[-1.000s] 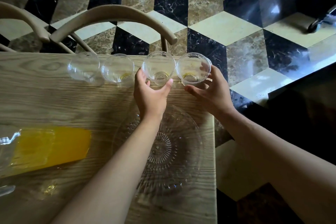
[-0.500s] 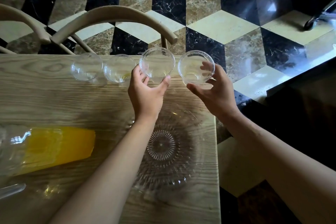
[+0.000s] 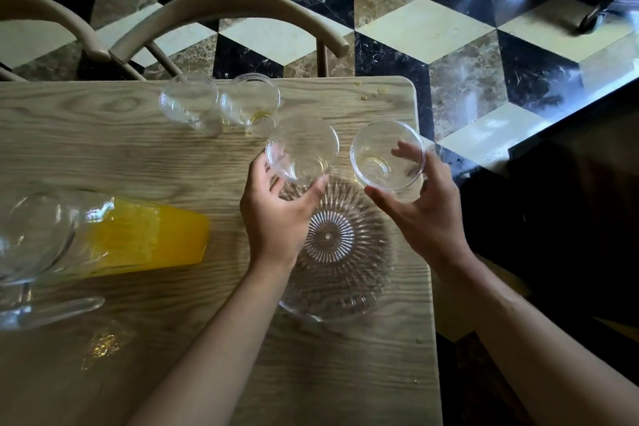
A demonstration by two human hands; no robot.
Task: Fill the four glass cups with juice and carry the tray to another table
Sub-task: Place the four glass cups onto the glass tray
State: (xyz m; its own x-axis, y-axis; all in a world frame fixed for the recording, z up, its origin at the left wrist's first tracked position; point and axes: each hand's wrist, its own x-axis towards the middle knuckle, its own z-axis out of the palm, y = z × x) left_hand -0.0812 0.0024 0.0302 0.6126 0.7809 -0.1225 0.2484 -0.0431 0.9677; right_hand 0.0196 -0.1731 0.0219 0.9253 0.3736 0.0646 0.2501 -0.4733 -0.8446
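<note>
My left hand (image 3: 276,214) grips a clear glass cup (image 3: 302,149) held over the far rim of the patterned glass tray (image 3: 349,273). My right hand (image 3: 422,207) grips a second glass cup (image 3: 387,156) above the tray's far right side. Both cups look nearly empty, with a trace of yellow at the bottom. Two more glass cups (image 3: 188,102) (image 3: 250,104) stand side by side near the table's far edge. A glass pitcher (image 3: 114,239) of orange juice stands at the left.
The wooden table (image 3: 103,156) ends just right of the tray, with patterned tiled floor beyond. Two curved chair backs (image 3: 228,7) stand behind the far edge. Small crumbs lie near the far right corner (image 3: 373,93).
Both hands have lifted their cups from the row at the far edge and brought them toward me, over the tray. The other two cups stayed in place.
</note>
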